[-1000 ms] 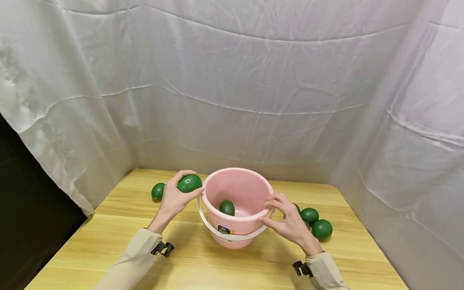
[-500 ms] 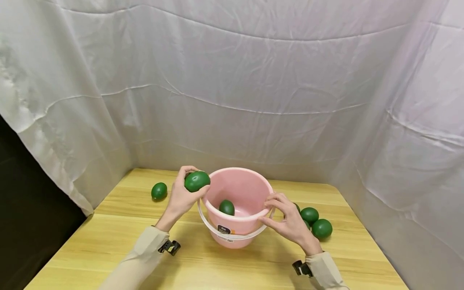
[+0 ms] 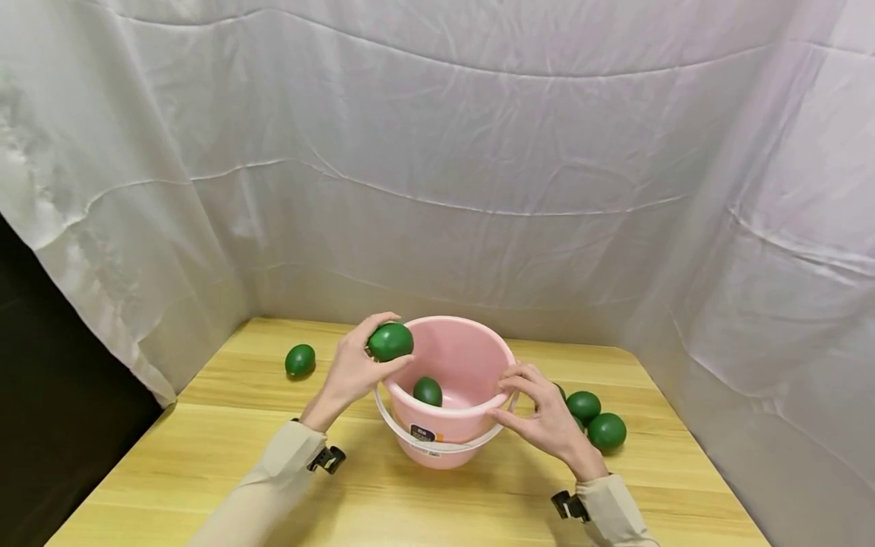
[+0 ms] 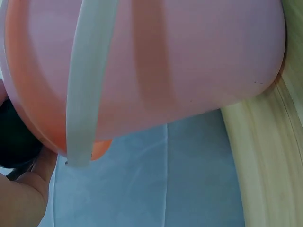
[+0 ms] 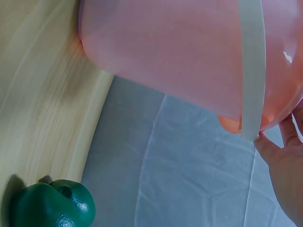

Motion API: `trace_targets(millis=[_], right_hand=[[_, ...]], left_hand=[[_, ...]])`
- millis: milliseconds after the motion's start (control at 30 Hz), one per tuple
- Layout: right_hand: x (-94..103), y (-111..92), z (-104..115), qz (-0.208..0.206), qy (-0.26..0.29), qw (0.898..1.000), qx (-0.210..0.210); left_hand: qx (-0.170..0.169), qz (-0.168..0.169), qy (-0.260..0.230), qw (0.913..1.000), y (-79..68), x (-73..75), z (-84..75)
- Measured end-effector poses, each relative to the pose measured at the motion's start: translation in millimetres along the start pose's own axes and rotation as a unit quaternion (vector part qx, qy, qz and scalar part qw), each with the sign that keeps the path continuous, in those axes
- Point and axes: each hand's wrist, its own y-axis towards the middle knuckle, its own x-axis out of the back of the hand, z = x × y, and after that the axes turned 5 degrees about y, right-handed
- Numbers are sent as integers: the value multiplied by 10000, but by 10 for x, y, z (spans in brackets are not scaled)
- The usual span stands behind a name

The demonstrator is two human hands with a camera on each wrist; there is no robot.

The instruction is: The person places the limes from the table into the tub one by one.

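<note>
A pink bucket [image 3: 472, 342] with a white handle [image 3: 451, 447] hanging down its front stands upright at the middle of the table. My left hand [image 3: 355, 365] grips a glossy dark green oval fruit [image 3: 391, 342] at the bucket's left rim, fingers behind it and thumb below. Another such fruit [image 3: 428, 391] lies inside on the bottom. With thumb and fingers, my right hand [image 3: 543, 414] pinches the right rim. From the right wrist view, the thumb sits close by the handle's end [image 5: 253, 109]. The left wrist view shows only part of the held fruit [image 4: 16, 137].
One green fruit [image 3: 300, 361] lies on the wooden table [image 3: 205, 456] to the left. Several more, among them a front one [image 3: 607, 432], cluster right of the bucket, partly behind my right hand. Pale grey cloth [image 3: 437, 190] hangs around the back and sides.
My left hand has moved right with its fruit, from beside the bucket to over the left rim. The fruit left on the table now shows fully. My right hand stays at the rim.
</note>
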Motion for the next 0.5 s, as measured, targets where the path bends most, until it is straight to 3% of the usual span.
trace_targets(millis=[367, 500], right_hand=[[-2, 4, -3, 32, 5, 10000, -36], [-4, 5, -2, 32, -10, 10000, 5]], left_hand=[[-119, 454, 14, 9989, -18, -86, 26], [-19, 551, 41, 9985, -27, -76, 16]])
